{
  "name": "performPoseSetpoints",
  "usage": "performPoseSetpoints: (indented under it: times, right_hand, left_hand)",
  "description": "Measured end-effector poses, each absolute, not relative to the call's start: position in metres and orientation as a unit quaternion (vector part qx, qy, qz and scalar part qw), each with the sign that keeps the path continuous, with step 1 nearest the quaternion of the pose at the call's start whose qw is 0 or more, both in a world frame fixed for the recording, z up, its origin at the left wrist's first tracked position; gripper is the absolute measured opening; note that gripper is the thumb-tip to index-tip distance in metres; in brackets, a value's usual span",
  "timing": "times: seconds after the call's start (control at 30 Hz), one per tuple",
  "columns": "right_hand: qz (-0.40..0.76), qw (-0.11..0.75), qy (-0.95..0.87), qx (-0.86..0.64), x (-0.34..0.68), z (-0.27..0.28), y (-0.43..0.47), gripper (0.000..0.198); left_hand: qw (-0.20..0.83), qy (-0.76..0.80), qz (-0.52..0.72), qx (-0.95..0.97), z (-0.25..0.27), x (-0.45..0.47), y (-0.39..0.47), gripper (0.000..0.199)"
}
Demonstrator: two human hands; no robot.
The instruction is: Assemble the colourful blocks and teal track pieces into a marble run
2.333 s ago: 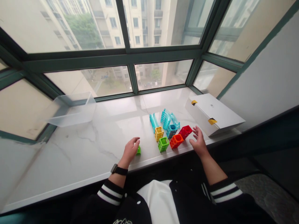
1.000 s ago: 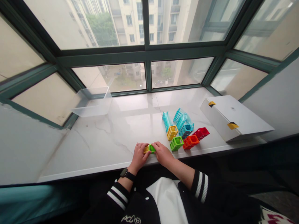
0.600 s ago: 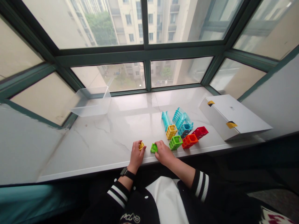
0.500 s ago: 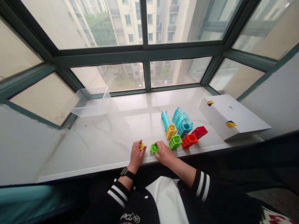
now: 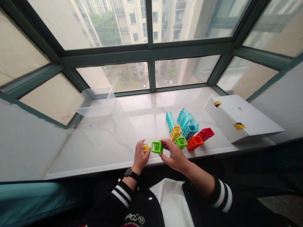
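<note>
Left hand [image 5: 140, 154] is curling half-closed around a yellow block [image 5: 145, 148], lower centre; right hand [image 5: 174, 155] is pinching a green block [image 5: 157, 147] just beside it, partly hiding a green stack [image 5: 181, 142]. An orange stack [image 5: 195, 142] and white box [image 5: 246, 118] are sitting right, a clear bin [image 5: 97, 111] left.
</note>
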State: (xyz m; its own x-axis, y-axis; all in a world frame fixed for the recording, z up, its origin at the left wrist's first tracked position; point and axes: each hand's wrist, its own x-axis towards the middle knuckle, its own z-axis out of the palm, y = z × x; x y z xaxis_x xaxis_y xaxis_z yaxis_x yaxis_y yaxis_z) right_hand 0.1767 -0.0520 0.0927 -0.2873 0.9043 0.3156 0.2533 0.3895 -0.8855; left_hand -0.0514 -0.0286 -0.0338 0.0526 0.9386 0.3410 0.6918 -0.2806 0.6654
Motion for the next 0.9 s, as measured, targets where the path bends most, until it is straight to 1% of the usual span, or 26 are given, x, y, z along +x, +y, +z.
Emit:
performPoseSetpoints:
  times: [0.13,0.2,0.27,0.33,0.4,0.47,0.5,0.63,0.73,0.9]
  right_hand:
    - [0.381,0.451,-0.695,-0.411,0.185,0.095,-0.053,0.048]
    - [0.388,0.452,-0.691,-0.41,0.188,0.096,-0.055,0.048]
    - [0.398,0.448,-0.693,-0.401,0.191,0.098,-0.057,0.049]
    - [0.413,0.445,-0.694,-0.388,0.193,0.1,-0.059,0.049]
    - [0.424,0.448,-0.691,-0.377,0.195,0.104,-0.06,0.05]
    - [0.424,0.455,-0.688,-0.374,0.196,0.108,-0.061,0.05]
    - [0.422,0.457,-0.689,-0.373,0.198,0.11,-0.062,0.05]
    - [0.403,0.452,-0.705,-0.37,0.207,0.119,-0.063,0.052]
    - [0.375,0.442,-0.724,-0.373,0.216,0.123,-0.064,0.054]
    - [0.321,0.443,-0.747,-0.378,0.229,0.124,-0.064,0.061]
  left_hand:
    - [0.106,0.585,0.39,0.703,-0.026,-0.053,-0.035,0.051]
    - [0.108,0.557,0.418,0.709,-0.011,-0.051,-0.039,0.051]
    - [0.154,0.515,0.462,0.705,0.01,-0.046,-0.042,0.05]
    - [0.238,0.459,0.494,0.699,0.034,-0.039,-0.045,0.048]
    - [0.303,0.399,0.519,0.692,0.056,-0.03,-0.048,0.055]
    - [0.324,0.36,0.523,0.702,0.074,-0.021,-0.051,0.059]
    - [0.325,0.348,0.519,0.71,0.081,-0.017,-0.052,0.058]
    - [0.284,0.358,0.5,0.736,0.098,-0.005,-0.056,0.042]
    - [0.271,0.376,0.489,0.739,0.101,0.0,-0.058,0.042]
    - [0.287,0.383,0.481,0.735,0.101,0.005,-0.059,0.045]
